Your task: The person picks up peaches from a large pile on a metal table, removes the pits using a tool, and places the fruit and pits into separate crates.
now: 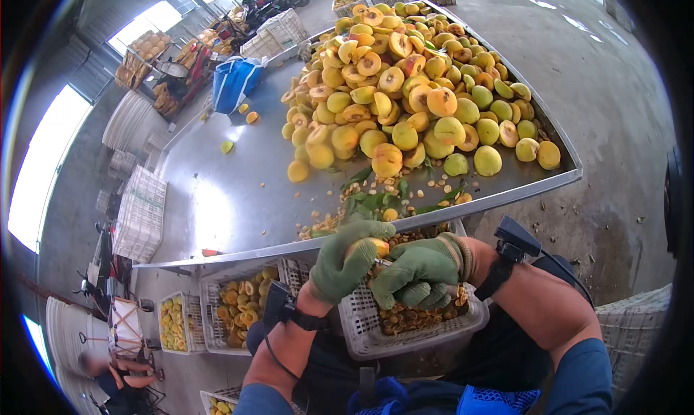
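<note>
My left hand (345, 259), in a green glove, is closed round a peach half (377, 247) above a white crate (354, 328) of pits and scraps. Close against it, my right hand (421, 270), gloved too, is wrapped round a tool whose metal part (382, 264) shows at the fruit; a wooden-looking handle end (460, 293) sticks out by the little finger. Beyond both hands, a big heap of cut peaches (390, 75) lies on the metal table (238, 198), with leaves (376, 200) and loose pits near its front edge.
Crates of peach halves (210, 306) stand at lower left. A blue bag (235, 86) sits at the table's far left corner. Stacked white crates (141, 212) stand left of the table. A seated person (119, 375) is at far lower left. Another crate (640, 321) is at right.
</note>
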The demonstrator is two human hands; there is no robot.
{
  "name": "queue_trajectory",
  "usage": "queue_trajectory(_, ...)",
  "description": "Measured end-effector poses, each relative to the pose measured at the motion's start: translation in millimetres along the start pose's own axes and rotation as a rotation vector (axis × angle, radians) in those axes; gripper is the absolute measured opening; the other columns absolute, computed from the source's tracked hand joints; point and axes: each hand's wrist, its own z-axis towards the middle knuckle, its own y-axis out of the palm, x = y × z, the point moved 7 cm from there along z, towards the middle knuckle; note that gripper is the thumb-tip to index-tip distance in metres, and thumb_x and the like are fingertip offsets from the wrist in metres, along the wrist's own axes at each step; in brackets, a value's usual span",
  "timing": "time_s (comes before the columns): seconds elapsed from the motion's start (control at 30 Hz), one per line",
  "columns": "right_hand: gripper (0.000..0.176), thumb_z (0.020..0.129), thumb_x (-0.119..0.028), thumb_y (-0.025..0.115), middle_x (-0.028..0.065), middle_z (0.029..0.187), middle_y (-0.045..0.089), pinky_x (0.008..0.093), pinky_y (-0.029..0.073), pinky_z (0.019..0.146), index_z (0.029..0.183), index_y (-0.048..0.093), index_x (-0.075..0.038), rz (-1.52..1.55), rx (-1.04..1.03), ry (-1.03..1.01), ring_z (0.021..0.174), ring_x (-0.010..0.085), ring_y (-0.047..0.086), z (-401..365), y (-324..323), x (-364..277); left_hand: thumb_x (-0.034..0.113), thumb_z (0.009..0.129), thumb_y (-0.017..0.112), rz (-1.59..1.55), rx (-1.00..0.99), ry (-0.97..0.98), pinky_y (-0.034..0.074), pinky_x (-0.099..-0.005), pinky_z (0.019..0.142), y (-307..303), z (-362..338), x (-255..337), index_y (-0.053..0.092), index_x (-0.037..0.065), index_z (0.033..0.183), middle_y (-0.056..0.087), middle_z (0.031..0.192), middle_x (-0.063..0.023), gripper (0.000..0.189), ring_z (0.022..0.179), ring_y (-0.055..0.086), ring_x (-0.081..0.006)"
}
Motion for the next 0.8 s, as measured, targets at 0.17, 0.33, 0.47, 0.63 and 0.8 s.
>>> queue_trajectory(0.17, 0.023, 0.096, -0.029, 0.066, -0.0022, 0.055, 0.050, 0.0263, 0.033, 0.031, 0.090, 0.064, -0.007, 0.079, -0.003, -0.014, 0.037, 0.0086, 0.045, 6, 6, 10, 0.029, 0.107, 0.048, -0.093, 0.021, -0.021, 0.052, -0.0346, 0.090, 4, -1, -4, 0.065, -0.004, 0.119, 0.069, 0.111, -0.0136, 0.039, 0.099, 0.066, -0.0211)
queue_trajectory(0.33, 0.021, 0.098, -0.024, 0.063, -0.0023, 0.051, 0.045, 0.0260, 0.030, 0.031, 0.093, 0.066, -0.003, 0.156, 0.073, -0.150, 0.035, 0.0092, 0.041, 13, 30, 12, 0.034, 0.110, 0.043, -0.329, 0.291, -0.097, 0.053, -0.0329, 0.087, 4, -20, -13, 0.066, -0.004, 0.116, 0.069, 0.111, -0.0132, 0.044, 0.096, 0.066, -0.0197)
queue_trajectory(0.47, 0.025, 0.100, -0.025, 0.061, -0.0022, 0.049, 0.043, 0.0267, 0.030, 0.031, 0.093, 0.066, -0.002, 0.376, -0.142, -0.150, 0.034, 0.0098, 0.040, 21, 42, 32, 0.038, 0.110, 0.040, -0.077, 0.350, 0.041, 0.056, -0.0331, 0.077, 9, -36, 7, 0.065, -0.003, 0.118, 0.070, 0.111, -0.0133, 0.049, 0.091, 0.067, -0.0190)
queue_trajectory(0.63, 0.028, 0.100, -0.029, 0.062, -0.0020, 0.050, 0.044, 0.0268, 0.030, 0.030, 0.089, 0.065, -0.003, 0.153, 0.066, -0.175, 0.033, 0.0103, 0.041, 20, 60, 42, 0.029, 0.110, 0.045, -0.364, 0.282, -0.057, 0.057, -0.0326, 0.073, 14, -58, 7, 0.064, -0.003, 0.118, 0.070, 0.110, -0.0139, 0.038, 0.088, 0.068, -0.0168)
queue_trajectory(0.8, 0.030, 0.107, -0.025, 0.047, -0.0045, 0.051, 0.041, 0.0257, 0.030, 0.031, 0.099, 0.064, -0.002, 0.429, -0.438, -0.199, 0.036, 0.0079, 0.042, 26, 88, 56, 0.039, 0.112, 0.036, -0.289, 0.443, -0.008, 0.052, -0.0250, 0.062, 23, -76, 20, 0.064, -0.001, 0.119, 0.065, 0.088, -0.0041, 0.050, 0.070, 0.061, -0.0106)
